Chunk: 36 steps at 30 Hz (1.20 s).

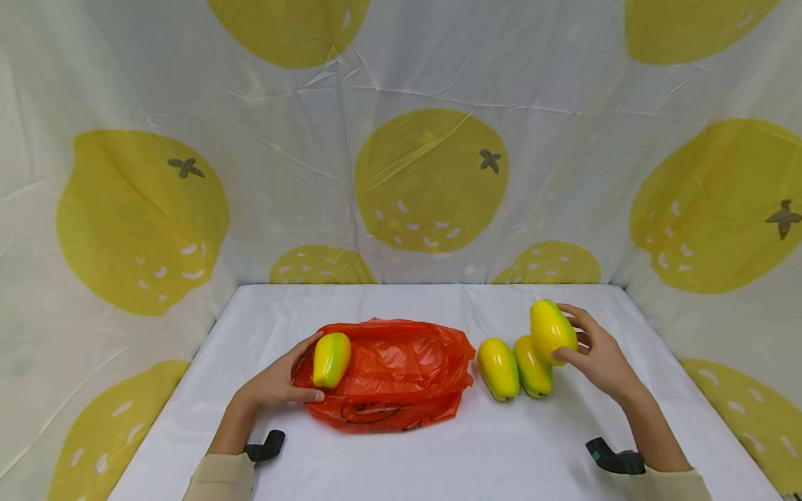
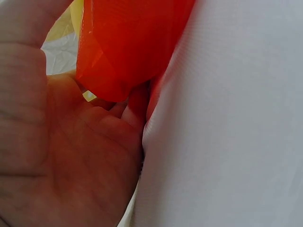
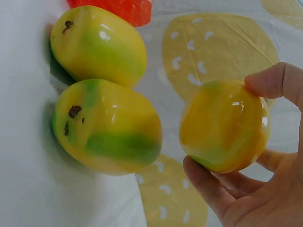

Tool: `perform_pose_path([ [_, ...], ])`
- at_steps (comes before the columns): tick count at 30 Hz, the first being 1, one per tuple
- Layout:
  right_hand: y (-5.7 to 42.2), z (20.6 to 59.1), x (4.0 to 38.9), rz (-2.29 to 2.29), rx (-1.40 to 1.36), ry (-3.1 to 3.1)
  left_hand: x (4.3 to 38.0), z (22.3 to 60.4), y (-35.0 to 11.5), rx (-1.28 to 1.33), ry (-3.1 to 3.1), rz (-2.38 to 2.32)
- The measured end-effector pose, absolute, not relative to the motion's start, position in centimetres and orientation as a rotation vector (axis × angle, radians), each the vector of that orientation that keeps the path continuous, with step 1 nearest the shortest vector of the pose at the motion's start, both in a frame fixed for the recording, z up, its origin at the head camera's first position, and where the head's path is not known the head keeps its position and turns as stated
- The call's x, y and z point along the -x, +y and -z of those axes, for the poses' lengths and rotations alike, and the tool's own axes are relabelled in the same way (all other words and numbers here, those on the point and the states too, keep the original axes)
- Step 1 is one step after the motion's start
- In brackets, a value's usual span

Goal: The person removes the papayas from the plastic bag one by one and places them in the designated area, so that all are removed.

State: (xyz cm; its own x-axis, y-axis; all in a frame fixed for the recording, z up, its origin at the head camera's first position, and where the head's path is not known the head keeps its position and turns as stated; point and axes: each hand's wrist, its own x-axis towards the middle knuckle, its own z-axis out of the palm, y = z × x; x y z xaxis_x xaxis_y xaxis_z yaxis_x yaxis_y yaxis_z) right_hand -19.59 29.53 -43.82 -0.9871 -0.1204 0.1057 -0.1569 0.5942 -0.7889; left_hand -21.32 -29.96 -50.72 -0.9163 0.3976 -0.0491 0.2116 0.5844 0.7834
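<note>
My left hand [image 1: 280,376] holds the left end of a red plastic bag [image 1: 407,376], with its thumb at the front and its fingers at the back. In the left wrist view, red plastic [image 2: 128,42] lies against the fingers, whose tips are partly hidden. A yellow-green papaya [image 1: 332,360] lies at the bag's left end, between that thumb and fingers. Above the table, my right hand [image 1: 598,355] grips another papaya [image 1: 551,330] between thumb and fingers. Beside it two papayas rest on the table, the nearer one [image 3: 109,126] close to the farther one [image 3: 99,45].
A white cloth covers the table [image 1: 438,459]. Behind and at both sides hangs a pale curtain [image 1: 288,174] printed with large yellow lemons. Each wrist wears a black camera mount, such as the left one [image 1: 266,446].
</note>
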Motion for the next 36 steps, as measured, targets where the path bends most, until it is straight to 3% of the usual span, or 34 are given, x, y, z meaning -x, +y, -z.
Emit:
perform_pose_path([
  [36,32.6,46.9,18.5,-1.273,-0.039,-2.929,21.6,50.9,-30.0,-0.533,2.572,-1.263],
])
